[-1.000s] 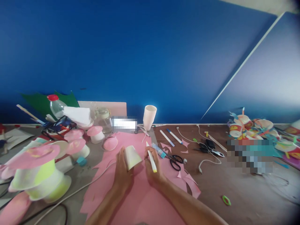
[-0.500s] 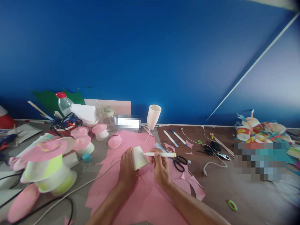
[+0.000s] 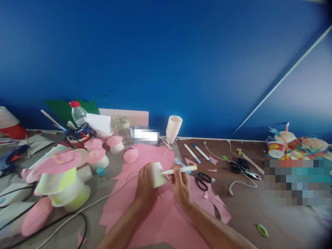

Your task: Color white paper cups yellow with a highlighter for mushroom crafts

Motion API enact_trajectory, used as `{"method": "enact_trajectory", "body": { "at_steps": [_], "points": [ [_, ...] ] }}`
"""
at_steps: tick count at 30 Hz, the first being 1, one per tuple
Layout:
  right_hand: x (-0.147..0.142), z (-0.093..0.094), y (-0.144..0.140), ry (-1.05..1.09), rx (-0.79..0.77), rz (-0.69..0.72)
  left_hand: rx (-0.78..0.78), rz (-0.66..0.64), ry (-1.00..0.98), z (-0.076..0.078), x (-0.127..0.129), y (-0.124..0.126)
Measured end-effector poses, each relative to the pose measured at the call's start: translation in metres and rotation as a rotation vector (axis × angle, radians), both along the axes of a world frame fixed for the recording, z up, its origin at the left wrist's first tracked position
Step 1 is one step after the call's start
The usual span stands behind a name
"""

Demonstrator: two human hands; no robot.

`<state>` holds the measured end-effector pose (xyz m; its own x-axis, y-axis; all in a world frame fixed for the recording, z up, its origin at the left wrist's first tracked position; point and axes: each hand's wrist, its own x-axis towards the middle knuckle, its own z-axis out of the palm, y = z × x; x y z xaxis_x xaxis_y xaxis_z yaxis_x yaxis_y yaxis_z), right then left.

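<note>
My left hand (image 3: 145,181) is closed round a small white paper cup (image 3: 158,175), held tilted over pink paper (image 3: 166,221). Pale yellow shows on part of the cup's side. Between the fingers of my right hand (image 3: 181,183) is a white marker with a yellow end (image 3: 183,169), its tip at the cup's wall. Black-handled scissors (image 3: 202,180) lie just right of that hand. Beyond them are two more markers (image 3: 192,153), side by side on the brown table.
At left stand paper cups with pink tops (image 3: 59,162), some coloured yellow-green. Behind are a glass jar (image 3: 123,129), a clear bottle (image 3: 78,114) and a stack of white cups (image 3: 173,128). A white cable (image 3: 103,197) crosses the paper. Decorated cups (image 3: 282,141) sit at far right.
The view has turned slightly left, so everything sits further right. The marker is tilted a little more, its tip still at the cup's side. Both hands keep their hold.
</note>
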<state>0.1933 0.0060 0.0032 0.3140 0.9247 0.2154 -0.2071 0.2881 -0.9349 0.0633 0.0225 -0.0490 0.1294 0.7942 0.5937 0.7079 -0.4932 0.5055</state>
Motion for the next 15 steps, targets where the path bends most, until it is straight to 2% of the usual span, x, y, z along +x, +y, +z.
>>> {"method": "enact_trajectory", "body": {
  "at_steps": [9, 15],
  "points": [
    [-0.0009, 0.0021, 0.0009, 0.047, -0.024, 0.014, -0.064, -0.007, 0.019, 0.0027, -0.0002, -0.0018],
    [0.0, 0.003, 0.0017, 0.038, -0.03, 0.03, -0.04, -0.015, 0.026, 0.0041, -0.0003, -0.0024]
  ]
}}
